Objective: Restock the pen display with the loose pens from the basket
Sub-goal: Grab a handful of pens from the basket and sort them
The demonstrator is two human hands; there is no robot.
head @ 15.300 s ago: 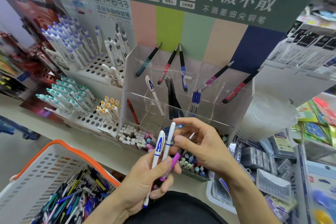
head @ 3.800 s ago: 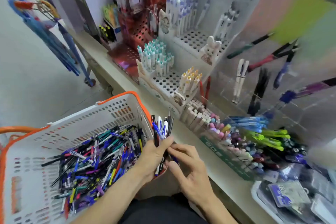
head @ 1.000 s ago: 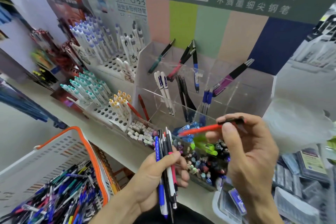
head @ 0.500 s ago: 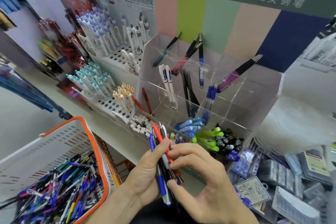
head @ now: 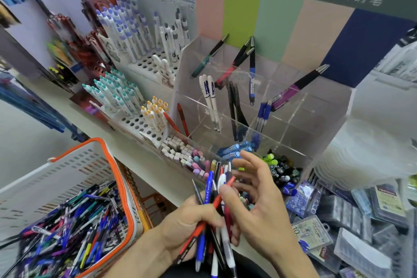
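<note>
The left hand (head: 191,221) is clamping a fanned bundle of pens (head: 214,210), tips splayed upward so each colour is readable at a glance. The right hand (head: 259,205) is hovering at three o'clock of the bundle, fingers (head: 252,165) spread apart, thumb touching a red pen (head: 216,203), probably sorting it out for the matching slot. The clear display (head: 293,119) is waiting at twelve o'clock, several compartments nearly bare. The basket (head: 112,176) is sitting at nine o'clock, loaded with loose pens.
</note>
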